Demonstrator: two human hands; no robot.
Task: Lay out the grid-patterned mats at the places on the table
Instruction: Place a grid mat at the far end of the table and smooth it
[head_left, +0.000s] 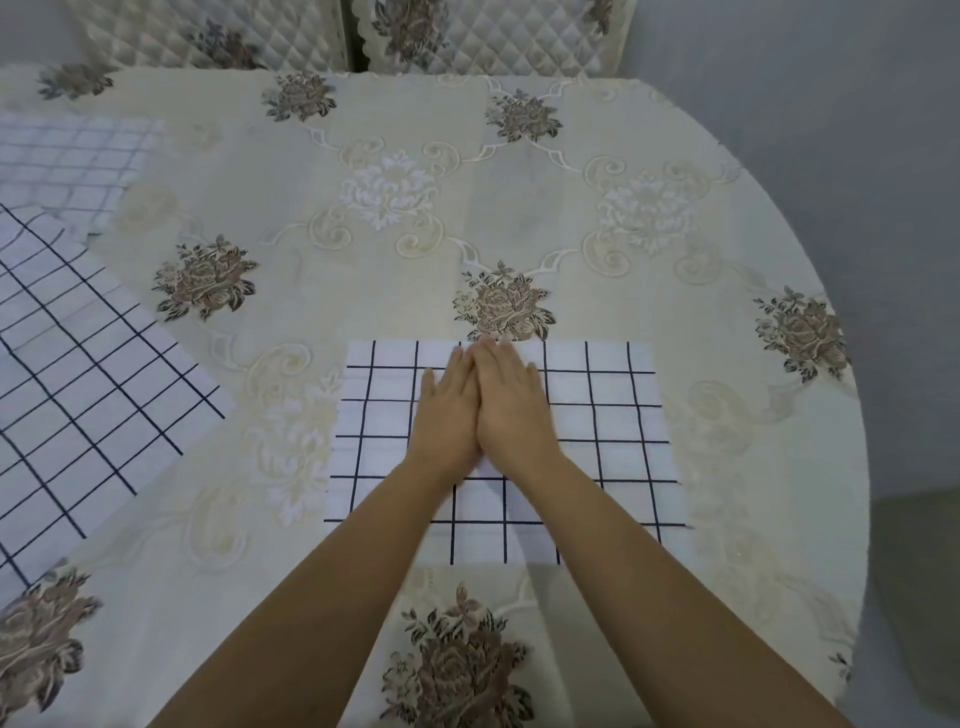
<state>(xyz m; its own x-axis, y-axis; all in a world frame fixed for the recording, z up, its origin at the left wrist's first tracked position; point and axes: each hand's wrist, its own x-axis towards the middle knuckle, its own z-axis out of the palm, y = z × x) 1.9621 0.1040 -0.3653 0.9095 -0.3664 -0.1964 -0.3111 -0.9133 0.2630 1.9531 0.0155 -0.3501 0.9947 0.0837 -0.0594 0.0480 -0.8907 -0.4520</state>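
Both bare forearms reach forward and converge, wrists close together. The left hand (448, 415) and right hand (511, 402) lie flat, palms down, fingers extended and together, inner edges touching side by side, right fingertips slightly further forward

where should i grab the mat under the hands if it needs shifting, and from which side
Judging by its pose, pinch the two near corners of the mat from the person's side. It lies flat on the tablecloth with its near edge closest, and the left hand and right hand press flat on its middle.
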